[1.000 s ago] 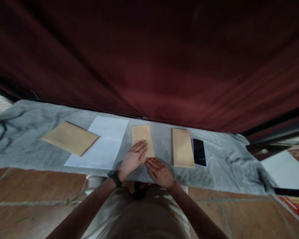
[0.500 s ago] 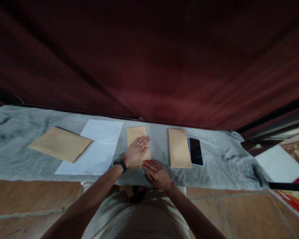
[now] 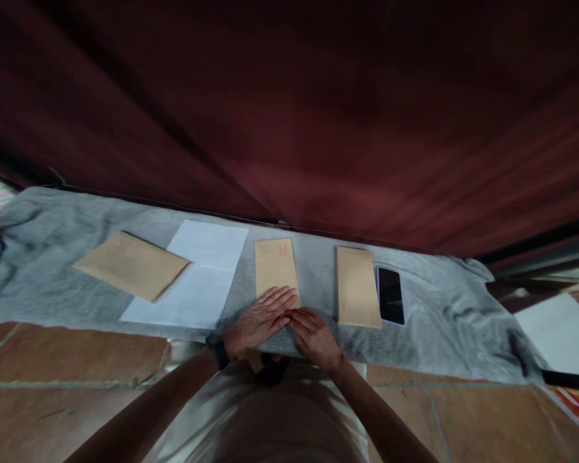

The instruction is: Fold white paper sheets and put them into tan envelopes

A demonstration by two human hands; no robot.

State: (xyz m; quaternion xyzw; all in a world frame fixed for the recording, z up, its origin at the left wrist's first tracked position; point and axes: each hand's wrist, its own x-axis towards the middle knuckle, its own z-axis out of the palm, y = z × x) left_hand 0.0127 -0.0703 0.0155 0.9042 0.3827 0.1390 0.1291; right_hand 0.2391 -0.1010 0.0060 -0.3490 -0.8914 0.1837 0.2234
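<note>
A brown envelope (image 3: pixel 275 265) with small red print lies in front of me on the grey cloth. Across its near part my left hand (image 3: pixel 260 317) rests flat, fingers stretched to the right. My right hand (image 3: pixel 313 336) is at the envelope's near right corner, fingers together and pointing left, its fingertips meeting the left hand. Whether those fingertips pinch the paper is hidden. To the right lies a second brown envelope or stack of them (image 3: pixel 358 287), touched by neither hand.
A phone (image 3: pixel 390 296) lies right of the second envelope. On the left, more brown envelopes (image 3: pixel 131 265) overlap white paper sheets (image 3: pixel 205 257). Grey cloth (image 3: pixel 434 334) covers the narrow surface, with a dark red curtain (image 3: pixel 289 148) behind it. White paper (image 3: pixel 560 331) shows at far right.
My left hand has slid down the envelope toward me, uncovering its upper part and red print. The right hand has stayed near the lower corner. The whole view has shifted slightly.
</note>
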